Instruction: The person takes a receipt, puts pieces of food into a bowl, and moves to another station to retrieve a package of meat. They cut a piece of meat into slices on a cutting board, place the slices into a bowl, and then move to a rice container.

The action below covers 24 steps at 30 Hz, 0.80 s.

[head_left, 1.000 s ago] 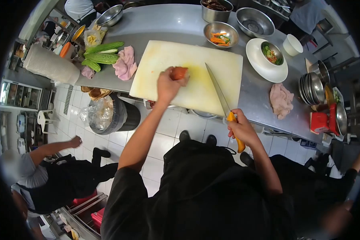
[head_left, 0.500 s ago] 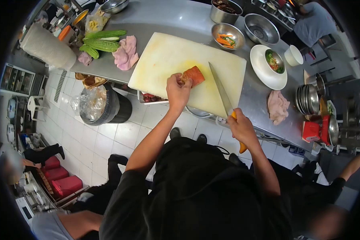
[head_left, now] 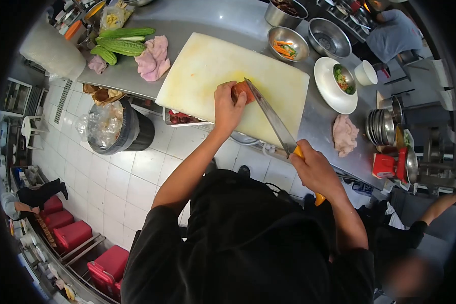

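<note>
On the white cutting board (head_left: 187, 86), my left hand (head_left: 228, 107) is closed around a reddish-orange chunk of food (head_left: 243, 93), whose exact kind I cannot make out. My right hand (head_left: 314, 169) grips the yellow handle of a long kitchen knife (head_left: 274, 123). The blade reaches up and left over the board, its tip at the chunk's upper right edge. Whether the edge has entered the chunk cannot be made out. Yellow stains mark the board around it.
Green bitter melons (head_left: 121, 46) and a pink cloth (head_left: 154, 58) lie left of the board. A bowl of cut vegetables (head_left: 288, 44), a white plate (head_left: 334, 86) and a red scale (head_left: 385, 165) stand to the right. A lined bin (head_left: 142, 133) is below left.
The knife has moved left, bringing its blade from beside the chunk to its edge. My left hand has turned the chunk slightly. A person at lower left has gone out of view.
</note>
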### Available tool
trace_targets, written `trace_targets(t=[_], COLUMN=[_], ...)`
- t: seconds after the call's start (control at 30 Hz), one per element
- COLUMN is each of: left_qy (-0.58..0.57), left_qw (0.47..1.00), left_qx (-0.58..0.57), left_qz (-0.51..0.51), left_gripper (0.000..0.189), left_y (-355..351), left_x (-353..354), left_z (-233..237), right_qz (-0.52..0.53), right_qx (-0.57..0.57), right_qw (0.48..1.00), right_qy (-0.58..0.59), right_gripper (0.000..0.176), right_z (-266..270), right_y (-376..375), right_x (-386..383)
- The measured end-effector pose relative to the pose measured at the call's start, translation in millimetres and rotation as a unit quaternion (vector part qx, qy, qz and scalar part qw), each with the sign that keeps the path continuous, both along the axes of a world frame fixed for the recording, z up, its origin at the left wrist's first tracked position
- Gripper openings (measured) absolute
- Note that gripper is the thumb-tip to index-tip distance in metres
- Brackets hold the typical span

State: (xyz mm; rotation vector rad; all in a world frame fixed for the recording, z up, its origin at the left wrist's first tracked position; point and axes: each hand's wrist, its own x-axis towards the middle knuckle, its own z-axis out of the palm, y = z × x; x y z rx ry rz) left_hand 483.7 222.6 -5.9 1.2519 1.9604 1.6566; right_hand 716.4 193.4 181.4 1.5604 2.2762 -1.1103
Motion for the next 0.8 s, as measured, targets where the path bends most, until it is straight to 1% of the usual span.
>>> trace_targets(t=[0.03, 0.13, 0.23, 0.33, 0.37, 0.5, 0.6, 0.7, 0.8], left_qy=[0.007, 0.011, 0.040, 0.107, 0.114, 0.122, 0.126, 0.125, 0.136], left_qw=[1.000, 1.000, 0.999, 0.993, 0.992, 0.990, 0.989, 0.989, 0.987], left_qx=[0.003, -0.002, 0.016, 0.024, 0.034, 0.064, 0.077, 0.076, 0.078], left_qz=[0.002, -0.011, 0.002, 0.042, 0.041, 0.034, 0.030, 0.020, 0.024], left_gripper=[0.039, 0.039, 0.037, 0.032, 0.032, 0.032, 0.033, 0.034, 0.035], left_y=[1.0, 0.8, 3.8, 10.2, 10.4, 13.1, 12.8, 13.2, 11.4], left_x=[0.7, -1.0, 1.9, 9.8, 10.0, 7.8, 6.0, 5.0, 5.6], left_z=[-0.5, -0.6, -1.1, -4.1, -6.0, -10.2, -12.9, -13.6, -16.1], right_qz=[0.002, 0.037, 0.081, 0.070, 0.085, 0.079, 0.084, 0.076, 0.100], right_qx=[-0.005, 0.054, 0.088, 0.002, 0.002, -0.070, -0.075, -0.102, -0.043], right_qw=[1.000, 0.998, 0.993, 0.994, 0.994, 0.986, 0.987, 0.986, 0.992], right_qy=[-0.005, -0.012, -0.011, -0.079, -0.070, -0.129, -0.118, -0.110, -0.066], right_gripper=[0.035, 0.035, 0.029, 0.028, 0.027, 0.027, 0.025, 0.027, 0.029], right_z=[1.2, -1.5, -4.1, 31.4, 34.7, 67.3, 56.0, 36.6, -10.1], right_y=[0.4, 2.1, 10.2, 22.2, 28.7, 43.5, 54.5, 69.4, 80.2], right_x=[-0.3, 3.9, 7.7, -10.7, -11.3, -36.7, -39.7, -60.8, -77.9])
